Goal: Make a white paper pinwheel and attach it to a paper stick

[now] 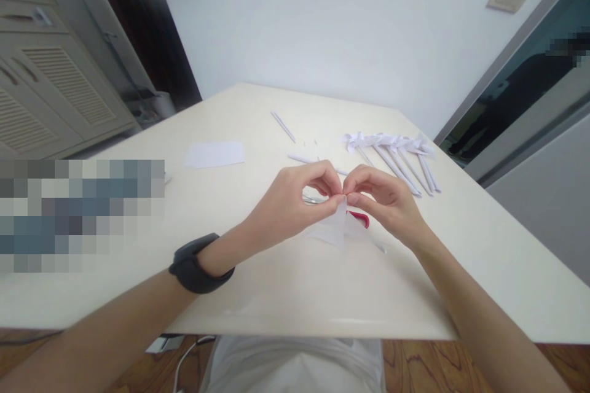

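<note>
My left hand [306, 193] and my right hand [385, 193] meet over the middle of the table, thumbs and forefingers pinched together. Between the fingertips hangs a thin sheet of white paper [335, 224], its upper edge gripped by both hands. Behind the paper lies a pair of scissors with a red handle [361, 218], partly hidden by the paper and my left hand. A rolled white paper stick [302, 159] lies just beyond my fingers. My left wrist wears a black band.
Several white paper pinwheels on rolled sticks [396, 166] lie in a row at the back right. A stack of white paper [215, 154] rests left of centre, and thin sticks [283, 127] lie near the back. The white table [258, 301] ends at a wall [322, 24].
</note>
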### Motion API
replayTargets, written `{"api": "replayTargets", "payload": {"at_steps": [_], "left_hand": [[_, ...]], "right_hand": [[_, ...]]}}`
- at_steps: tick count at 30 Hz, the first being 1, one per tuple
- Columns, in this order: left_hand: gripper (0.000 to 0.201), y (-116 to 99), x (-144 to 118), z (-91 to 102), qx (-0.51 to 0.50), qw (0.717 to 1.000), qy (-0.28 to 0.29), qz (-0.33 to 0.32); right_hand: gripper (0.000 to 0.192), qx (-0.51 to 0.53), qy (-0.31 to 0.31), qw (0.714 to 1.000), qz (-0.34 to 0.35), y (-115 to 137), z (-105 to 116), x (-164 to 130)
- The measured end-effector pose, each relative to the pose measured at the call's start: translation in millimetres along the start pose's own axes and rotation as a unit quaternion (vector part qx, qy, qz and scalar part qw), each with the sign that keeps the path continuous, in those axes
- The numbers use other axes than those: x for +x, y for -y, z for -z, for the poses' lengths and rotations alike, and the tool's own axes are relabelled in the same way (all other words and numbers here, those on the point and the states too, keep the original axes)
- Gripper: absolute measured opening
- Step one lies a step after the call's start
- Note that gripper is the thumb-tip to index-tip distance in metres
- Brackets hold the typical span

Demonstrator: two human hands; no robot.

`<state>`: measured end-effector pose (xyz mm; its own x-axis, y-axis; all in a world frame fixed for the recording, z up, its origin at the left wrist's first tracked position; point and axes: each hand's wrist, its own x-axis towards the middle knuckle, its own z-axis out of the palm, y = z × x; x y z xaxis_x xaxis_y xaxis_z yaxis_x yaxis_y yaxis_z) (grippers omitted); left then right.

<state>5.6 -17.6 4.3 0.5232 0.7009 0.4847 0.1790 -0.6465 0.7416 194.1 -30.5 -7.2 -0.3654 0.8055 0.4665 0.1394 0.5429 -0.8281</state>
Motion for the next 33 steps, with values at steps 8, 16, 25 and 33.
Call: {"api": "replayTargets", "payload": {"at_steps": [8, 16, 25, 33], "left_hand": [[0.005, 0.3, -0.6, 0.4, -0.038, 0.999, 0.012, 0.012], [0.003, 1.3, 0.2, 1.7, -0.039, 0.999, 0.016, 0.011], [0.004, 2.7, 0.3, 0.8, -0.027, 0.999, 0.01, 0.014], [0.007, 5.2, 0.3, 0.4, -0.032, 0.999, 0.003, 0.018]], "right_hand": [[0.006, 0.005, -0.008, 1.0, 0.008, 0.8, 0.8, -0.3], [0.005, 0.009, -0.006, 1.0, 0.006, 1.6, -0.2, 0.0], [0.003, 0.005, -0.003, 1.0, 0.005, -0.8, -0.6, -1.4], [0.002, 0.016, 0.005, 1.0, 0.015, -1.2, -0.9, -1.5]]}}
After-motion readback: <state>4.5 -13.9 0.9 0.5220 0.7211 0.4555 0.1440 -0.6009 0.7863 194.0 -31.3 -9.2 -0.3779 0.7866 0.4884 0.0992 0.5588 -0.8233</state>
